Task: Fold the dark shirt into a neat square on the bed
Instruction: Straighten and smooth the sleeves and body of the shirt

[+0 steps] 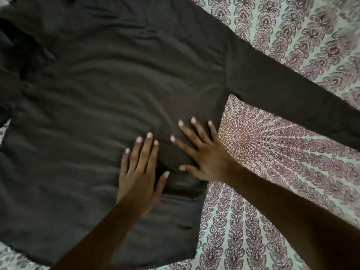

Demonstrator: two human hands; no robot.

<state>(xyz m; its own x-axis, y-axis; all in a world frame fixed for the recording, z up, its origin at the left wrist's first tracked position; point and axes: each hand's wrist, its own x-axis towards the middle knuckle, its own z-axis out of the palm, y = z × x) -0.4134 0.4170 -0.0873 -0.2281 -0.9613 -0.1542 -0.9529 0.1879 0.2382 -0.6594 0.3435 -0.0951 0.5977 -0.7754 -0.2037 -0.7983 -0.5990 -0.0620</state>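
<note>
While wrinkled, soft dark shirt [93, 106] lies under flat hands [169, 162].

The dark shirt [97, 98] lies spread flat over most of the bed [272, 201], and both hands, the left hand [139, 172] and the right hand [204, 152], lie flat on it close to its right edge, so nothing tall stands in the way. Free patterned sheet is open to the right of the shirt body, in the wedge under the long sleeve [292, 90], which crosses the bed diagonally to the right border. More free sheet shows above that sleeve at the top right, and only thin strips at the left edge and the lower left corner.
</note>
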